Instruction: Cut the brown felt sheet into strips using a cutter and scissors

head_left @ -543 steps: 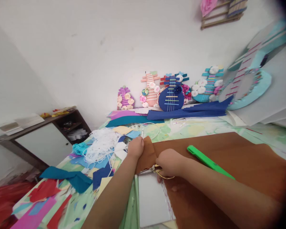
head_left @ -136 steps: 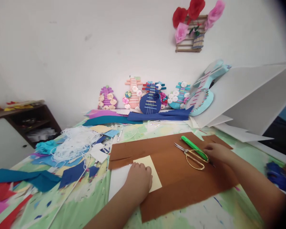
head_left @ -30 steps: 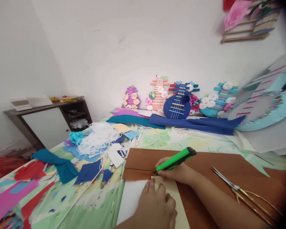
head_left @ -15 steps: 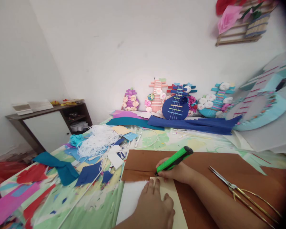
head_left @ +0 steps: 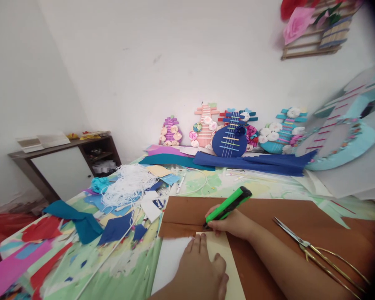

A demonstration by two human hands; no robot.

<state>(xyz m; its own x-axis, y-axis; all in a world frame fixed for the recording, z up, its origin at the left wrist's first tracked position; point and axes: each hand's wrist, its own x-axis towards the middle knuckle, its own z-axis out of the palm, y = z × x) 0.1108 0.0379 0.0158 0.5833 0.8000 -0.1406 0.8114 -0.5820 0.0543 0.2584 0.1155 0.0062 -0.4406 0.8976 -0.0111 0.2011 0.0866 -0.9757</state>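
My right hand [head_left: 236, 223] grips a green and black utility knife [head_left: 226, 205], its tip down near the top edge of a cream card [head_left: 234, 281]. Brown sheet material [head_left: 281, 210] lies beneath and beyond the card. Flat across the card and a white sheet [head_left: 170, 260] rests my left hand [head_left: 203, 268], fingers stretched out close to the knife tip. The blade itself is hard to make out.
Gold-handled scissors [head_left: 304, 243] lie open on the brown material at right. Tangled white cord [head_left: 128, 185] and coloured scraps cover the left of the table. Decorated lute-shaped crafts [head_left: 229, 141] stand against the wall, behind folded blue material [head_left: 250, 163].
The knife has turned slightly in my right hand and its rear end has come down a little to the left. My left hand stays almost in place.
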